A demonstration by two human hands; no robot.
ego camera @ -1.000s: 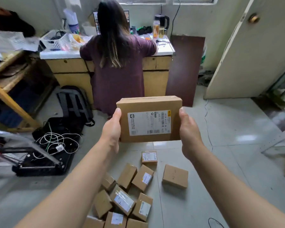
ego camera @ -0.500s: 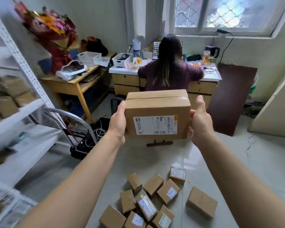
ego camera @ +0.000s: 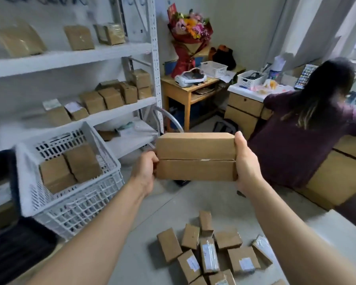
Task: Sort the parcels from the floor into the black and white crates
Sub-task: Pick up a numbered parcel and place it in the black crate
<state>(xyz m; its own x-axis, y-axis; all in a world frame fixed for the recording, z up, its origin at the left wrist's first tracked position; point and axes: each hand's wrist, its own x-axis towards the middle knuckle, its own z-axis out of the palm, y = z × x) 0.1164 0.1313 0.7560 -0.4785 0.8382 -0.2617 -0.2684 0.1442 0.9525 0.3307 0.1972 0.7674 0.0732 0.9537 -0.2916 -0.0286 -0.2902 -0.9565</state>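
Observation:
I hold a brown cardboard parcel in front of me, above the floor. My left hand grips its left end and my right hand grips its right end. A taped seam runs along the side facing me. The white crate stands to the left with two brown parcels inside. The black crate is at the far left edge, partly out of view. Several small parcels lie on the floor below my arms.
A white metal shelf rack with several boxes fills the left wall. A person in a dark red top leans over a desk at the right. A wooden side table with a flower bouquet stands behind.
My view has swung left, bringing the shelf rack and both crates into sight. The parcel has tipped so that its label no longer faces me. Both hands keep their hold.

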